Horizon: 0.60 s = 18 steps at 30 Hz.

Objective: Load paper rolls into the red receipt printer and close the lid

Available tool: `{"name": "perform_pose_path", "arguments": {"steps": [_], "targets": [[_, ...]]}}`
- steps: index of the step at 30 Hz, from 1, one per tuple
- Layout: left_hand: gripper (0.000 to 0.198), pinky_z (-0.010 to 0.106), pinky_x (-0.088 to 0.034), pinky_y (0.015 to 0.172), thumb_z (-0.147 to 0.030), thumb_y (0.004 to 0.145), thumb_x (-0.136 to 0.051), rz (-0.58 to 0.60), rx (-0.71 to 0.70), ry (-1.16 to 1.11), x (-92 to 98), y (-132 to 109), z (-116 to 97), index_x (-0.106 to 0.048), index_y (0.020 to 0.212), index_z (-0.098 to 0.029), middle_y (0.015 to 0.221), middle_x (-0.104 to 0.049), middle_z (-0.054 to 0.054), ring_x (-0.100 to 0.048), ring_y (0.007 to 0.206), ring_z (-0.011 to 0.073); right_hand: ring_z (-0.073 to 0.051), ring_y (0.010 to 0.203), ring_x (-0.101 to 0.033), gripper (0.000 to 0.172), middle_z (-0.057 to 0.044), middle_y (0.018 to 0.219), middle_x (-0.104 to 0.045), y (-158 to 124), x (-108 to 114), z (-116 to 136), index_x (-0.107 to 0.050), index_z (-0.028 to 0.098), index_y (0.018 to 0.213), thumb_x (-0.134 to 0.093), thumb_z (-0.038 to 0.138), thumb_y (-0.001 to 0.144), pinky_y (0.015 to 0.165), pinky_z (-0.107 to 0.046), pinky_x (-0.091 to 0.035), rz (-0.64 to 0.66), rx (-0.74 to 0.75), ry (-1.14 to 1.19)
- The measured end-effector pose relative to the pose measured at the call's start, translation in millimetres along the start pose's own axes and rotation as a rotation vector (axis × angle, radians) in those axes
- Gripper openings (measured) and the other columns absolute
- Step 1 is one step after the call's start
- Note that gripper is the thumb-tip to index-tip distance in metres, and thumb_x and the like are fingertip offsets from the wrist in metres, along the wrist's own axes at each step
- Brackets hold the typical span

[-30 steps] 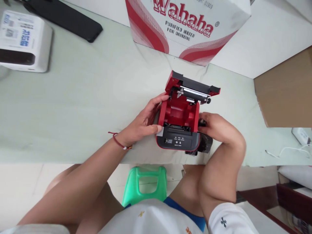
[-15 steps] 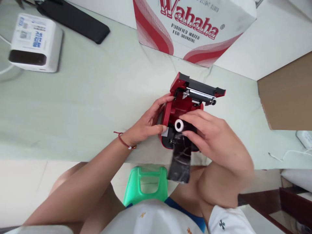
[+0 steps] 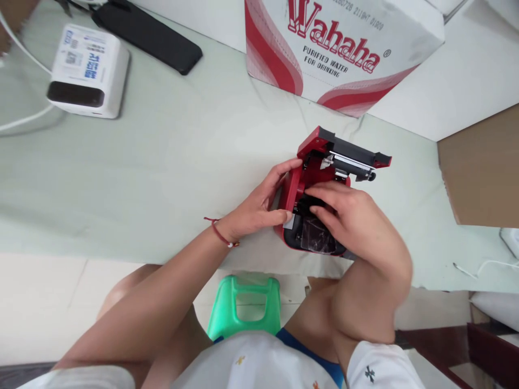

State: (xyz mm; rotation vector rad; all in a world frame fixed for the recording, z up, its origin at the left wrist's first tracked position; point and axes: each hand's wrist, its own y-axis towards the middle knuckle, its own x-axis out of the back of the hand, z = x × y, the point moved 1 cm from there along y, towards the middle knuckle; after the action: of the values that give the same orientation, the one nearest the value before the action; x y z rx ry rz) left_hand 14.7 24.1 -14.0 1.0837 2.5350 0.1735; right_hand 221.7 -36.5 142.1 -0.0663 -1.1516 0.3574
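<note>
A small red and black printer (image 3: 288, 192) stands on the table with its lid (image 3: 352, 151) raised, showing a dark roller under it. My left hand (image 3: 259, 208) is clamped along the printer's left wall, fingers at the rear and thumb at the front corner. Reaching in from the right, my right hand (image 3: 344, 210) has its fingers down in the compartment, closed around a black ribbon roll that they mostly hide. A loose, shiny length of black ribbon (image 3: 319, 235) hangs over the printer's front edge.
A white and red water carton (image 3: 344, 65) stands behind the printer. At the back left are a white box-shaped device (image 3: 87, 70) with cables and a long black object (image 3: 150, 35). Brown cardboard (image 3: 482, 167) is on the right. A green stool (image 3: 245, 308) sits below the table edge.
My right hand has lowered the ribbon roll into the printer's compartment; its white core end is now hidden. The ribbon tail sits higher against the printer's front. My left hand keeps its hold.
</note>
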Motion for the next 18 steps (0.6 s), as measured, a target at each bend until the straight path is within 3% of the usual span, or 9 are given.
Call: {"name": "perform_pose_path", "arguments": {"steps": [2,5,7,8,10,12,15,18], "targets": [[0.104,0.067,-0.034,0.152,-0.051,0.094,-0.094,0.004,-0.039,-0.005,-1.2,1,2,-0.039,0.183,-0.049,0.198,-0.036,0.003,-0.035,0.185,0.0428,-0.027,0.115,-0.087,0.029,-0.007,0.133,-0.09,-18,11,-2,-0.088,0.024,0.132,-0.067,0.017,0.114,0.101,-0.042,-0.068,-0.112,0.099,0.148],[0.113,0.067,-0.023,0.155,-0.059,0.093,-0.094,-0.023,-0.083,0.02,-2.8,2,8,-0.03,0.186,-0.055,0.202,-0.026,-0.002,-0.021,0.19,0.0426,-0.024,0.097,-0.085,0.019,-0.004,0.114,-0.091,-36,20,-9,-0.091,0.029,0.121,-0.073,0.029,0.116,0.09,-0.041,-0.07,-0.562,0.003,0.252],[0.119,0.069,-0.018,0.156,-0.065,0.091,-0.093,-0.054,-0.092,0.049,-3.0,3,14,-0.023,0.187,-0.057,0.204,-0.018,-0.005,-0.013,0.191,0.0431,-0.03,0.114,-0.084,0.026,-0.009,0.132,-0.088,-36,18,-17,-0.088,0.03,0.136,-0.072,0.035,0.117,0.098,-0.049,-0.07,-0.825,-0.075,0.183],[0.122,0.07,-0.017,0.156,-0.068,0.091,-0.092,-0.069,-0.101,0.066,-2.8,3,16,-0.02,0.188,-0.058,0.205,-0.014,-0.007,-0.011,0.191,0.0438,-0.034,0.131,-0.081,0.034,-0.013,0.147,-0.084,-32,16,-22,-0.083,0.031,0.149,-0.07,0.037,0.118,0.109,-0.055,-0.068,-0.866,-0.078,0.127],[0.123,0.073,-0.017,0.155,-0.073,0.09,-0.091,-0.092,-0.136,0.097,-2.3,6,19,-0.017,0.188,-0.059,0.205,-0.01,-0.009,-0.009,0.191,0.0454,-0.041,0.157,-0.067,0.05,-0.017,0.168,-0.072,-23,10,-29,-0.07,0.031,0.168,-0.068,0.039,0.118,0.127,-0.069,-0.058,-0.782,-0.036,0.042],[0.123,0.075,-0.019,0.154,-0.077,0.088,-0.091,-0.113,-0.181,0.12,-2.0,11,17,-0.02,0.187,-0.059,0.205,-0.013,-0.01,-0.01,0.191,0.0459,-0.041,0.163,-0.064,0.052,-0.017,0.172,-0.07,-19,9,-33,-0.066,0.032,0.171,-0.066,0.038,0.119,0.134,-0.072,-0.052,-0.671,-0.01,0.011],[0.112,0.072,-0.026,0.154,-0.078,0.088,-0.09,-0.146,-0.218,0.127,-2.8,18,4,-0.035,0.183,-0.058,0.201,-0.029,-0.009,-0.02,0.19,0.044,-0.037,0.144,-0.078,0.036,-0.012,0.151,-0.084,-30,18,-28,-0.08,0.033,0.152,-0.063,0.033,0.12,0.124,-0.061,-0.064,-0.606,-0.023,0.032],[0.082,0.069,-0.033,0.154,-0.076,0.095,-0.084,-0.152,-0.224,0.131,-4.6,20,-12,-0.063,0.17,-0.051,0.19,-0.054,-0.005,-0.038,0.184,0.0432,-0.032,0.124,-0.088,0.026,-0.007,0.13,-0.092,-49,29,-21,-0.089,0.028,0.133,-0.067,0.027,0.119,0.111,-0.049,-0.073,-0.497,0.019,0.086]]}}
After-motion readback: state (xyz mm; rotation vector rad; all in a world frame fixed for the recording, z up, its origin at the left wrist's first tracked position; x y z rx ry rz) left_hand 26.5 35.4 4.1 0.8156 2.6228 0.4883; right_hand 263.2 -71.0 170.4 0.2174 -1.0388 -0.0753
